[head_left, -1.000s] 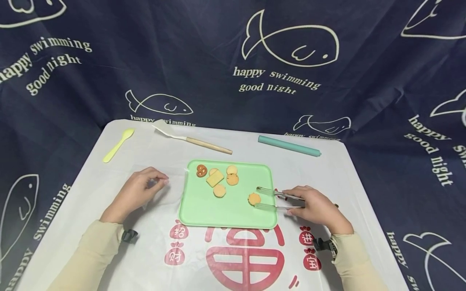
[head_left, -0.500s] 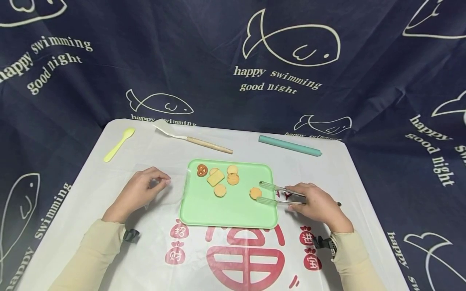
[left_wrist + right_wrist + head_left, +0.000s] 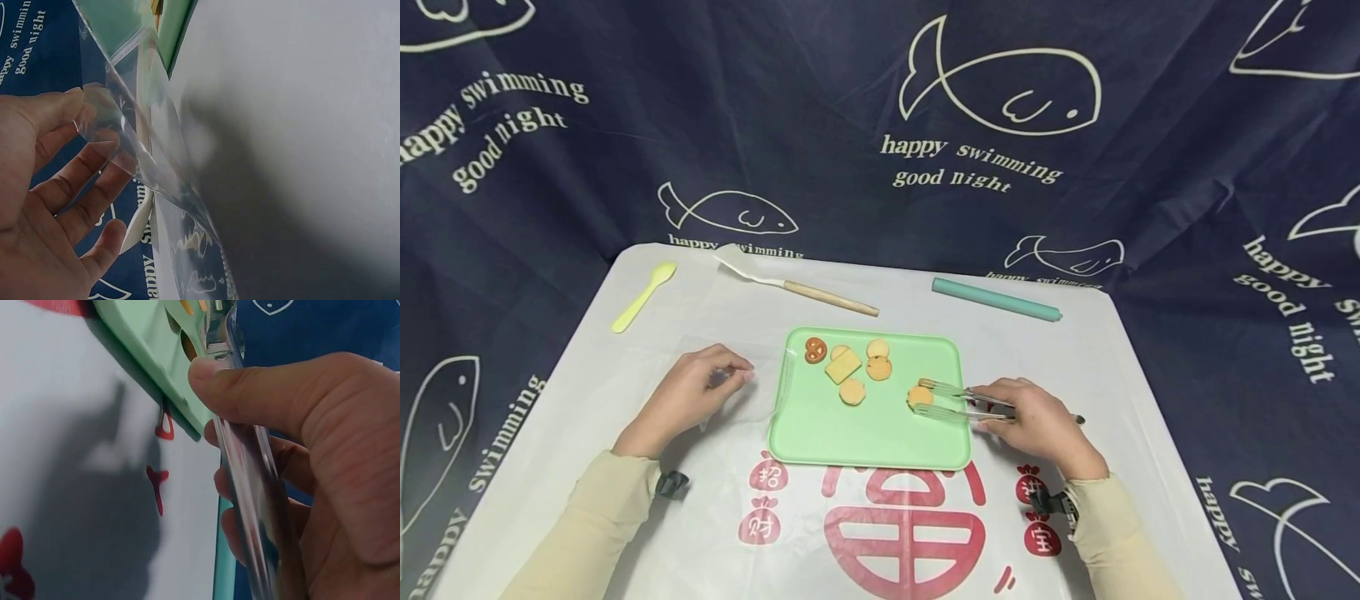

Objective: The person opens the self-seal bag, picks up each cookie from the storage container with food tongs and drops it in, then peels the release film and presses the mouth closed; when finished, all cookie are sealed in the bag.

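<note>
My left hand [image 3: 696,387] pinches the edge of a clear plastic bag [image 3: 144,125] between thumb and forefinger, left of the green tray [image 3: 842,450]. Over the tray's right edge, my right hand [image 3: 1037,421] holds metal tongs [image 3: 250,487], thumb on one side and fingers on the other. The tong tips are parted around a round cookie [image 3: 920,397] on the tray's right half. At the tray's upper left lie a pretzel-shaped cookie [image 3: 816,350], a square cracker [image 3: 842,366] and several round cookies [image 3: 852,392].
Behind the tray lie a spatula [image 3: 827,297] with a wooden handle, a yellow spoon [image 3: 643,297] and a teal rod [image 3: 996,299]. A white cloth with red print covers the table [image 3: 700,533]; a dark blue curtain [image 3: 850,100] hangs behind it.
My right hand has moved left and slightly up with the tongs, and their tips now reach past the single cookie's sides. The left hand has barely shifted.
</note>
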### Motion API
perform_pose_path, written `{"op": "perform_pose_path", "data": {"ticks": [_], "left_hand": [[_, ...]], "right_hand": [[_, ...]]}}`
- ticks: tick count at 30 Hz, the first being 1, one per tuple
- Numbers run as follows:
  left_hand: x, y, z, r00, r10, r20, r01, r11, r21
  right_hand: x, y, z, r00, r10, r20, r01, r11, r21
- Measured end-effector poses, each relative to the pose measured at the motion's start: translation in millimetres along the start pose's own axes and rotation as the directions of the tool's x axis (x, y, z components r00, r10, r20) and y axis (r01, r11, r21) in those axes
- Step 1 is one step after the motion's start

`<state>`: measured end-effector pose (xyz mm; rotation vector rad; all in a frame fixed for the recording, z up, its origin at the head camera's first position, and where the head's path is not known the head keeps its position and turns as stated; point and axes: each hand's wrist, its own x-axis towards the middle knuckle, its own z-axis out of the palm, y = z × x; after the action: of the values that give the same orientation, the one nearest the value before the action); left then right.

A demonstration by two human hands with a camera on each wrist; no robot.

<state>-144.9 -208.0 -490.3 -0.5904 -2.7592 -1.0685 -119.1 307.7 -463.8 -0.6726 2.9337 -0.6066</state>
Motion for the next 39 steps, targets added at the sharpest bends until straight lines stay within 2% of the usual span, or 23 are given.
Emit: {"op": "perform_pose_path", "data": {"ticks": [6,11,16,25,30,35,39], "left_hand": [[-0.5,-0.1,0.4,1.0,0.005,-0.002,-0.005,1.0,0.001],[-0.3,1.1,0.4,1.0,0.001,-0.001,-0.001,1.0,0.002],[-2.2,1.5,1.7,1.0,-0.016,0.006,0.016,1.0,0.002],[-1.1,2.7,3.7,1.0,-0.027,0.01,0.028,0.999,-0.023],[-0.3,4.8,2.6,1.0,-0.01,0.005,0.01,1.0,-0.026],[-2.1,8.1,-0.5,1.0,-0.022,0.0,0.022,0.999,-0.026],[-3.2,8.2,-1.0,1.0,-0.009,-0.019,0.009,0.999,-0.036]], "right_hand": [[7.2,-9.4,4.2,0.999,-0.037,-0.006,0.037,0.999,0.029],[21.1,-25.2,9.1,0.996,-0.091,-0.002,0.091,0.994,0.064],[45.3,-57.2,12.2,0.987,-0.162,0.02,0.159,0.983,0.096],[99.5,-117.9,30.9,0.968,-0.244,0.05,0.241,0.968,0.065],[120.3,-135.5,44.3,0.965,-0.249,0.082,0.243,0.967,0.074],[131.0,-147.1,49.3,0.967,-0.227,0.119,0.221,0.973,0.062],[136.4,-154.4,51.3,0.966,-0.214,0.146,0.208,0.976,0.057]]}}
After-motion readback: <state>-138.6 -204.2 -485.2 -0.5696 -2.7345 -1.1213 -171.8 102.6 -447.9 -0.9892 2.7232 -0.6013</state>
